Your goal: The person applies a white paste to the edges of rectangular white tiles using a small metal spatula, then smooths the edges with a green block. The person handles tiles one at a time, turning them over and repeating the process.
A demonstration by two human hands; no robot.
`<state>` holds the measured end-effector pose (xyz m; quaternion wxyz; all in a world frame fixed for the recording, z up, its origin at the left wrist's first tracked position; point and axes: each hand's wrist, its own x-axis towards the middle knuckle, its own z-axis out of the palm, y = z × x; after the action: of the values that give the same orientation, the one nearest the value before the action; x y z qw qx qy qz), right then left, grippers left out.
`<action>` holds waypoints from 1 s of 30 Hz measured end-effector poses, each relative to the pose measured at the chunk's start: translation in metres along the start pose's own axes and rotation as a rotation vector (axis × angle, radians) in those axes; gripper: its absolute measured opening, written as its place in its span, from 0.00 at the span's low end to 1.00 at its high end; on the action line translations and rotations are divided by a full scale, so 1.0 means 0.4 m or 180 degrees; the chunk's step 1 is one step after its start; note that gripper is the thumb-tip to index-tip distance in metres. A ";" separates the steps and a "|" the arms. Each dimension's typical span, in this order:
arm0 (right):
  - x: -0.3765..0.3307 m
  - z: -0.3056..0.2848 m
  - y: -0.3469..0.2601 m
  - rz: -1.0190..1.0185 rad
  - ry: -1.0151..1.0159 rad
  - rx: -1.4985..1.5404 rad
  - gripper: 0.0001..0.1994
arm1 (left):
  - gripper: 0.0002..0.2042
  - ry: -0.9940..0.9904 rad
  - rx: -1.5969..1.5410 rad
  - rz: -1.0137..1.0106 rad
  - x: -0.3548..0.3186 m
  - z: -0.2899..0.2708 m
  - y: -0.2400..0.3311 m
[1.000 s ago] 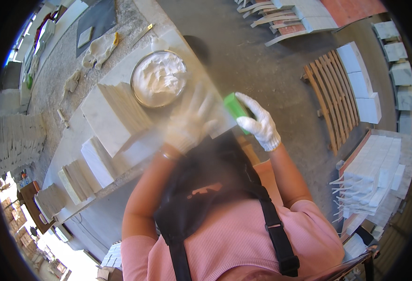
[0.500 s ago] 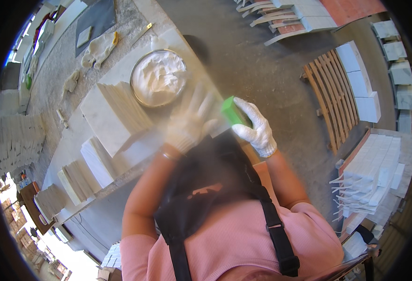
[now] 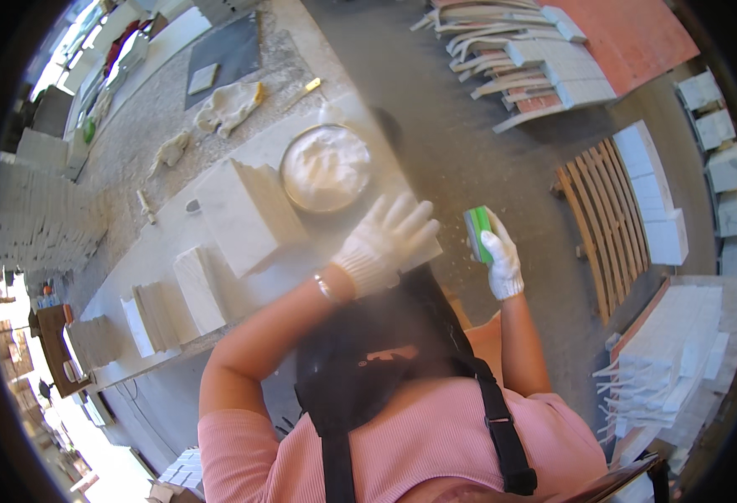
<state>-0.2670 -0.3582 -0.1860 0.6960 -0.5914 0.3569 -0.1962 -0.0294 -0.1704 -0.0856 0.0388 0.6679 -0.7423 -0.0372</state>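
Observation:
In a white knit glove, my left hand (image 3: 383, 243) has its fingers spread above the near edge of the stone-topped table (image 3: 377, 138). A pale slab corner (image 3: 427, 250) shows just beneath its fingers; whether they touch is unclear. My right hand (image 3: 503, 262), gloved too, grips a green block (image 3: 477, 235) with a grey face, held out beyond the table edge above the floor. Beyond my left hand stands a round metal-rimmed bowl (image 3: 284, 180) of white powder or paste (image 3: 326, 166). A stack of marble tiles (image 3: 233, 222) is left of the bowl.
Smaller tile stacks (image 3: 198, 289) line the table's left side. A cloth or glove (image 3: 228, 109) and a yellow-ended tool (image 3: 304, 92) lie farther back. Off to the right are a wooden pallet (image 3: 596, 222) and strapped white blocks (image 3: 669, 344). Dusty haze hangs over the table.
My right hand has moved right with the block, turning its grey face into view. My left hand shifted right, its fingers now sharper. The whole view has shifted slightly.

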 end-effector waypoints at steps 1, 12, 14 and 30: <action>-0.008 0.000 -0.007 0.0026 -0.0016 0.0015 0.41 | 0.45 0.0108 0.0044 0.0214 0.018 0.001 -0.014; -0.002 0.029 -0.130 -0.0430 -0.0150 -0.0517 0.42 | 0.31 0.1410 -0.0805 -0.0127 0.006 -0.027 0.048; 0.015 0.062 -0.156 -0.0837 -0.0310 -0.1163 0.40 | 0.37 0.1127 -0.1642 -0.0831 -0.054 -0.066 0.083; -0.028 0.309 -0.286 -0.1734 -0.0679 -0.2010 0.24 | 0.49 0.1259 -0.1618 -0.2400 -0.224 -0.080 0.138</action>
<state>-0.1675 -0.2914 -0.0671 0.4366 -0.8650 0.1562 -0.1917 -0.0712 -0.0757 -0.0484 0.3245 0.8536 -0.3948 -0.1010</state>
